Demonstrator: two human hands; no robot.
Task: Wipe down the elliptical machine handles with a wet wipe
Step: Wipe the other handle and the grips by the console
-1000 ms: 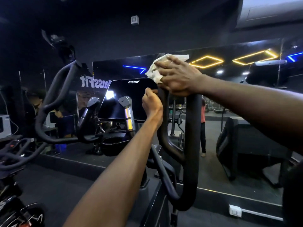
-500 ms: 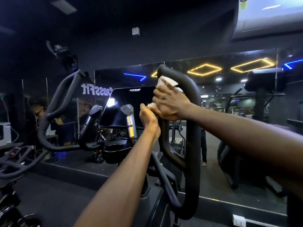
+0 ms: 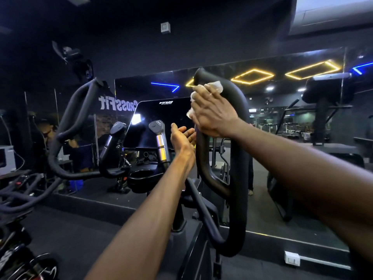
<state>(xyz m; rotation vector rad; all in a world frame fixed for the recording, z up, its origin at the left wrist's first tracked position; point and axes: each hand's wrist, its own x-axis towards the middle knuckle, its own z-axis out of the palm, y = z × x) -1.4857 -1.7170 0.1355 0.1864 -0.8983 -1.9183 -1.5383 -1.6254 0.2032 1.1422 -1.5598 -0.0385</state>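
Handles first: the looped black foam-covered right handle now carries the crumpled white wet wipe lower on its inner bar, pressed by the right hand. The left hand has let go, fingers spread, so the downward stroke can run on unblocked.

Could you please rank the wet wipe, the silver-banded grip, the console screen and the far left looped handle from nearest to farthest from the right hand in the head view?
From the right hand:
1. Wet wipe, under its fingers on the right looped handle.
2. Console screen, just left.
3. Silver-banded grip, lower left.
4. Left looped handle, far left.
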